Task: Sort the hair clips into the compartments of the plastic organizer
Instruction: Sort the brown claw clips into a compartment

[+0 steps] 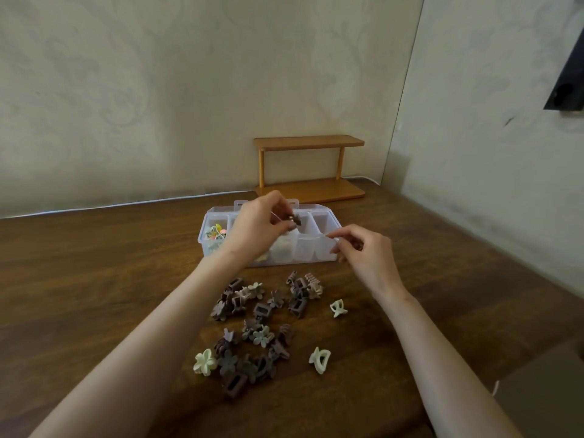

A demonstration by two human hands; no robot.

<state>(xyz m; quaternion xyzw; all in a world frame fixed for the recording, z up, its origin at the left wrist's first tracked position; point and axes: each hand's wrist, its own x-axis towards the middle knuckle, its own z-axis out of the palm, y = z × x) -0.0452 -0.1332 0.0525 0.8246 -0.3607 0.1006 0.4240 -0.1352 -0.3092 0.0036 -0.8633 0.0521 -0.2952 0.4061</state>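
Placement step in hand: left hand [259, 226] pinches a small dark-brown plastic hair clip [296, 220] above the middle compartments of the clear plastic organizer [316, 256] at frame centre, right hand [360, 252] curled at its front-right rim, grip undeterminable; next move, as judged, requires release into the matching compartment.

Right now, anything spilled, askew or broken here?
Nothing stands out. The clear plastic organizer sits level on the brown wooden table; unsorted brown and pale hair clips lie loose in front of it, none visibly broken. The left hand holds a small brown clip above it.
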